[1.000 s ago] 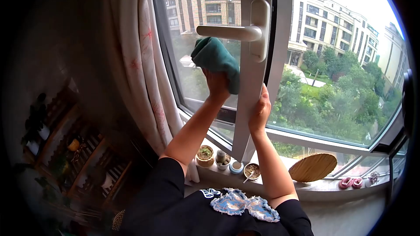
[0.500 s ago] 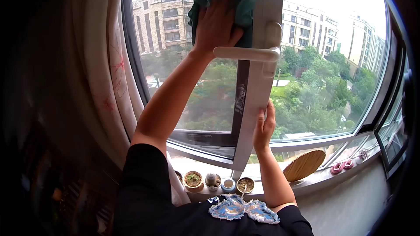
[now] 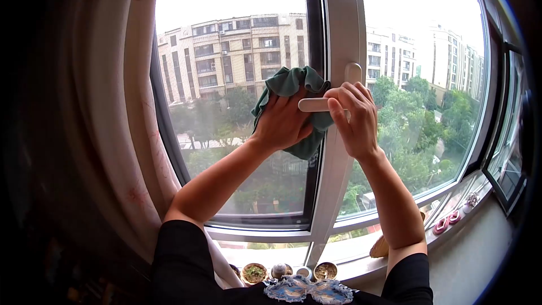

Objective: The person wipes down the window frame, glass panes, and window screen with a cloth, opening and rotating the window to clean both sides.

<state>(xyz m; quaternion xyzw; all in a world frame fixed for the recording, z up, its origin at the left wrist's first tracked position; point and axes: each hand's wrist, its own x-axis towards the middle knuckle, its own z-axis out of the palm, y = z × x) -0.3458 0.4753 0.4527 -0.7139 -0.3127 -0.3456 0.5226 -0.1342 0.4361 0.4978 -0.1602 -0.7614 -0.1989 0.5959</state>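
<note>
My left hand (image 3: 280, 118) presses a crumpled green cloth (image 3: 291, 82) against the left window pane (image 3: 226, 135), close to the sash's dark edge. Its fingers reach up into the folds, so the fingertips are partly hidden. Around the right end of the pale window handle (image 3: 313, 104), my right hand (image 3: 357, 116) has its fingers bent. The handle points left, level, and its free end overlaps the cloth from my viewpoint. Behind the handle stands the light upright window frame (image 3: 342, 28).
Several small potted plants (image 3: 254, 273) line the sill below. A round woven item (image 3: 379, 247) leans farther right, past it a pair of pink items (image 3: 447, 222). A pale curtain (image 3: 138, 152) hangs at left. At far right a window sash (image 3: 504, 152) stands open.
My left hand has come down the pane with the cloth to handle height. My right hand has left the lower frame edge and moved up to the handle. The view has shifted.
</note>
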